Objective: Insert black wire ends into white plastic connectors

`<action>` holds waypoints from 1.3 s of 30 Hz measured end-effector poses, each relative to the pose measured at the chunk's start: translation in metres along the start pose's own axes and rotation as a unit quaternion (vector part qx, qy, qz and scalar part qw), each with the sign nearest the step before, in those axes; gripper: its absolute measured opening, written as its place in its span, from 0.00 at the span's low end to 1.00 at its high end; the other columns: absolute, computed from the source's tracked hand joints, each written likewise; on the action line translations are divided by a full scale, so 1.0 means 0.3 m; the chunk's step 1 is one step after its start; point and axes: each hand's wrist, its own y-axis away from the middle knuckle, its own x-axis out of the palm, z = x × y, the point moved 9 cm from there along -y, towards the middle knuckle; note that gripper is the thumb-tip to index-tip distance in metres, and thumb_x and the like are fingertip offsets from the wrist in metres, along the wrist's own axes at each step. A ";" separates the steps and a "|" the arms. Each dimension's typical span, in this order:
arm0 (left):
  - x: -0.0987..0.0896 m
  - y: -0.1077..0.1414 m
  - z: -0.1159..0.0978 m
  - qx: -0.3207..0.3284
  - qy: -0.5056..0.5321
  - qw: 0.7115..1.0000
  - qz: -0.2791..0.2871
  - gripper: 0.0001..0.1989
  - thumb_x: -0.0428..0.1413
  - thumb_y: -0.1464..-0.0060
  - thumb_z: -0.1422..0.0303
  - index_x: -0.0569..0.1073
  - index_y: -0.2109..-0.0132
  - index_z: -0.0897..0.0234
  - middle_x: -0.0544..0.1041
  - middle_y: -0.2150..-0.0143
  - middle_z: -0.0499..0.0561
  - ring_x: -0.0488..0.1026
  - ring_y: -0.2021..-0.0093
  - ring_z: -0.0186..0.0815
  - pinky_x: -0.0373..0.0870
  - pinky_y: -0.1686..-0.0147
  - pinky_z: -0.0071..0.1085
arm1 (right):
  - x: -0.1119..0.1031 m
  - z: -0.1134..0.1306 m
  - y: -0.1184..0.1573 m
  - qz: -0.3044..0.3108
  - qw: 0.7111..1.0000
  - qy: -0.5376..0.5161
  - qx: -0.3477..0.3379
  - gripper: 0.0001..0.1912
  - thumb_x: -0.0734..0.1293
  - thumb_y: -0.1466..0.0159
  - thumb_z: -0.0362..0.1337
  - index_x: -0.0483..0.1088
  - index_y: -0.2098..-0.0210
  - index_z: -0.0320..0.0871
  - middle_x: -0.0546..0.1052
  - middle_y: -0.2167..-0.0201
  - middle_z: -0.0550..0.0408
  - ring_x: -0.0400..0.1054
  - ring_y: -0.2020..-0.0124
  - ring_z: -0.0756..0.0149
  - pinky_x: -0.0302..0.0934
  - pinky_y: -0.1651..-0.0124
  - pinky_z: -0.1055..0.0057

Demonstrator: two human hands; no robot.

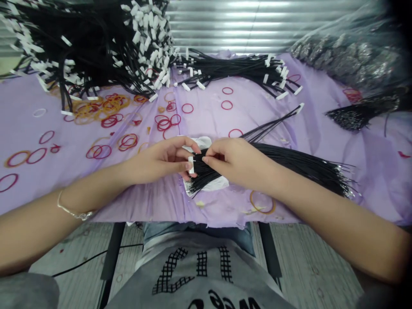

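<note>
Honestly, our bench is a mess of wire right now: a purple plastic sheet [206, 116] covers the whole table, with a corrugated metal panel [231, 25] behind it and a clear bag of silvery stuff [347, 60] at the far right. A huge heap of black wires [96, 43] with white tags spills over the far left, and a smaller bunch [231, 71] lies just beside it. Closer in, right in front of us, sits the bundle of black wires [289, 156] we're working on, lying across a crumpled white wrapper [209, 184] with silver edges. Our left hand [157, 161] is curled around the tagged end of the bundle, and our right hand [234, 161] is pinching the wires just next to it, so both are clenched on the same bunch. One white tag [191, 165] pokes out by our left fingertips. Red rubber bands [109, 122] are scattered all over the sheet. If we ease off either hand, the bundle could fan out, and the stray strands [273, 124] sticking up on the far side could snag and tangle. Yanking the bundle could also tear off that tag, and a sleeve or wrist dragging across the sheet could pull the loose bands into the wires.
</note>
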 end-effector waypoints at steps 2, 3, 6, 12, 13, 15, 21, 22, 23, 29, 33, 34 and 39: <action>0.002 0.000 -0.002 -0.001 0.000 1.000 0.000 0.12 0.57 0.46 0.76 0.65 0.55 0.66 0.77 0.69 0.49 0.76 0.70 0.30 0.75 0.69 0.25 | 0.008 -0.009 -0.005 0.029 0.999 0.001 0.012 0.12 0.60 0.40 0.35 0.71 0.76 0.38 0.70 0.81 0.57 0.56 0.80 0.75 0.46 0.75 0.72; 0.003 -0.001 -0.003 -0.002 -0.001 1.000 0.001 0.12 0.57 0.46 0.76 0.65 0.56 0.66 0.78 0.69 0.49 0.76 0.71 0.30 0.75 0.69 0.25 | 0.015 -0.014 -0.008 0.047 0.999 -0.006 0.017 0.12 0.61 0.40 0.36 0.72 0.76 0.38 0.69 0.82 0.58 0.56 0.80 0.75 0.46 0.75 0.72; 0.000 -0.003 -0.002 -0.002 0.000 1.000 0.001 0.12 0.57 0.47 0.76 0.65 0.56 0.66 0.78 0.69 0.49 0.77 0.70 0.32 0.75 0.69 0.26 | 0.025 -0.020 -0.015 0.064 0.997 -0.045 0.025 0.11 0.62 0.41 0.36 0.73 0.75 0.38 0.70 0.81 0.58 0.58 0.79 0.74 0.47 0.75 0.72; -0.005 -0.008 0.001 0.001 0.002 1.000 0.007 0.12 0.56 0.46 0.78 0.64 0.55 0.65 0.78 0.68 0.49 0.77 0.69 0.32 0.76 0.68 0.27 | 0.028 -0.030 -0.013 0.028 0.995 -0.090 0.041 0.08 0.62 0.44 0.36 0.71 0.74 0.38 0.68 0.82 0.60 0.56 0.81 0.76 0.46 0.77 0.74; -0.004 -0.008 0.000 0.002 0.001 1.000 0.008 0.12 0.56 0.46 0.78 0.65 0.55 0.65 0.78 0.68 0.49 0.77 0.69 0.32 0.76 0.68 0.27 | 0.029 -0.030 -0.013 0.027 0.994 -0.094 0.038 0.08 0.62 0.44 0.35 0.71 0.74 0.39 0.68 0.81 0.60 0.56 0.81 0.76 0.46 0.77 0.74; -0.003 -0.007 -0.001 0.003 -0.004 1.000 0.009 0.12 0.55 0.45 0.78 0.65 0.55 0.65 0.78 0.68 0.49 0.77 0.69 0.31 0.76 0.68 0.26 | 0.030 -0.027 -0.014 0.024 0.994 -0.101 0.024 0.07 0.62 0.43 0.34 0.70 0.74 0.39 0.69 0.79 0.60 0.57 0.79 0.76 0.47 0.76 0.74; -0.013 -0.001 0.002 -0.001 -0.019 1.000 0.002 0.12 0.53 0.45 0.79 0.64 0.54 0.65 0.77 0.66 0.50 0.77 0.66 0.34 0.77 0.67 0.30 | 0.011 0.035 -0.008 -0.042 0.991 -0.044 -0.116 0.07 0.58 0.37 0.30 0.67 0.70 0.39 0.69 0.72 0.56 0.60 0.70 0.72 0.53 0.65 0.73; -0.014 0.001 0.004 -0.004 -0.017 1.000 0.003 0.11 0.53 0.45 0.79 0.64 0.55 0.65 0.76 0.66 0.50 0.77 0.65 0.34 0.77 0.66 0.31 | 0.016 0.048 -0.004 -0.045 0.989 -0.019 -0.139 0.08 0.57 0.36 0.30 0.67 0.67 0.38 0.69 0.70 0.54 0.60 0.68 0.70 0.53 0.63 0.72; -0.015 0.002 0.005 -0.007 -0.013 1.000 0.003 0.10 0.54 0.45 0.79 0.64 0.57 0.65 0.76 0.67 0.50 0.77 0.65 0.35 0.77 0.66 0.31 | 0.025 0.060 -0.001 -0.041 0.987 0.006 -0.157 0.08 0.56 0.35 0.29 0.67 0.65 0.38 0.69 0.67 0.52 0.60 0.66 0.69 0.54 0.62 0.71; -0.024 0.001 0.007 -0.013 0.004 1.000 -0.001 0.09 0.54 0.46 0.80 0.64 0.60 0.65 0.75 0.69 0.48 0.77 0.67 0.33 0.77 0.65 0.31 | 0.055 0.103 0.015 -0.042 0.958 0.153 -0.241 0.13 0.54 0.33 0.29 0.67 0.55 0.38 0.70 0.64 0.49 0.61 0.63 0.63 0.56 0.60 0.67; -0.027 -0.005 0.012 -0.020 0.020 1.000 0.003 0.10 0.55 0.48 0.80 0.64 0.61 0.66 0.77 0.69 0.49 0.77 0.68 0.34 0.77 0.66 0.30 | 0.067 0.124 0.021 -0.082 0.935 0.186 -0.290 0.15 0.53 0.33 0.30 0.65 0.50 0.38 0.71 0.62 0.49 0.62 0.59 0.62 0.56 0.55 0.65; -0.028 -0.007 0.014 -0.024 0.026 0.999 0.002 0.10 0.56 0.49 0.80 0.65 0.61 0.66 0.77 0.69 0.49 0.78 0.68 0.34 0.77 0.66 0.31 | 0.070 0.127 0.021 -0.085 0.935 0.185 -0.290 0.15 0.54 0.33 0.30 0.65 0.51 0.38 0.71 0.62 0.48 0.62 0.59 0.61 0.56 0.55 0.65; -0.063 -0.010 0.013 -0.032 0.097 0.992 -0.069 0.13 0.57 0.51 0.81 0.66 0.59 0.67 0.77 0.70 0.49 0.78 0.71 0.35 0.77 0.71 0.27 | -0.043 0.113 0.039 -0.175 0.957 0.127 -0.195 0.10 0.56 0.35 0.30 0.68 0.59 0.36 0.69 0.60 0.44 0.62 0.59 0.62 0.58 0.57 0.65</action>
